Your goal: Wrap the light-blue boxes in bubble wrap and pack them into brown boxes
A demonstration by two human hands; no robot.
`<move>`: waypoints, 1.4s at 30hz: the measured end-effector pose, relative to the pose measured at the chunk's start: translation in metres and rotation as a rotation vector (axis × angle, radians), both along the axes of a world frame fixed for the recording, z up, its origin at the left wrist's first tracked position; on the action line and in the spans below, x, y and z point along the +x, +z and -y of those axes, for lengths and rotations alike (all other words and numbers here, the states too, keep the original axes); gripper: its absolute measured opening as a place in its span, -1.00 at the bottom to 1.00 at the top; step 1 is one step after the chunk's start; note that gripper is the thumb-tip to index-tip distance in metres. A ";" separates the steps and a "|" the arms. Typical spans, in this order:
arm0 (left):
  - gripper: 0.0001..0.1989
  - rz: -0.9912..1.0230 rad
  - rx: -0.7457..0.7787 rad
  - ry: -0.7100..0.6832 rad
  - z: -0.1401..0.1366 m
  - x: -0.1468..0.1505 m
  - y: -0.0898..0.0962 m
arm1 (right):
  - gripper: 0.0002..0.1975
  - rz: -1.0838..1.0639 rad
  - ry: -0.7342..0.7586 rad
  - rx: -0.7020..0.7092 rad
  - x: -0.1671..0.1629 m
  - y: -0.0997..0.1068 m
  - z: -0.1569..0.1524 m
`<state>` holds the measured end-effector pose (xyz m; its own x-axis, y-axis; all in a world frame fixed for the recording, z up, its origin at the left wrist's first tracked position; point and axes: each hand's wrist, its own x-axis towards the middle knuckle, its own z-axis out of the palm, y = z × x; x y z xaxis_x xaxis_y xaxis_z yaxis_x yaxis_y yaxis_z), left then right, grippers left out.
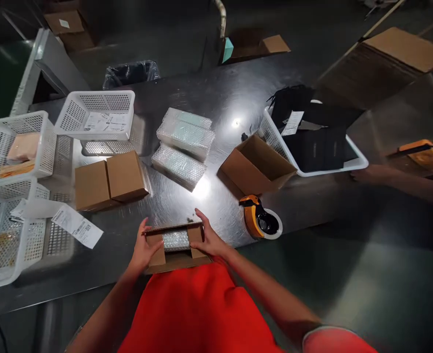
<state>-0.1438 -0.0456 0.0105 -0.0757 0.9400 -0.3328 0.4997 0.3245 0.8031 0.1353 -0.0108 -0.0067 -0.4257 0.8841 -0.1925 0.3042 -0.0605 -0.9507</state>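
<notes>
An open cardboard box [158, 258] is held at the table's near edge, against the red clothing at my front. My left hand [143, 249] grips its left end, with the thumb on the folded side flap. At the right end my right hand [209, 240] does the same, thumb on the other side flap and fingers along the outside. Between these flaps a bubble-wrapped item [176, 240] shows inside the box; its ends are hidden. Beyond the box lie bubble-wrapped packages [180, 165] on the metal table [224, 206]. An orange tape dispenser [253, 218] rests to the right.
Two brown boxes [109, 180] and white baskets [95, 128] stand left, with a printed label strip [77, 226] hanging out of one. Rightward are an open carton [258, 166] and a white basket [312, 172] of black items. Another person's hand [367, 175] touches that basket.
</notes>
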 end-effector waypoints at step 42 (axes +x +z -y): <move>-0.26 -0.666 0.452 -0.804 0.023 -0.023 0.021 | -0.33 0.851 -0.699 0.185 0.113 -0.013 0.028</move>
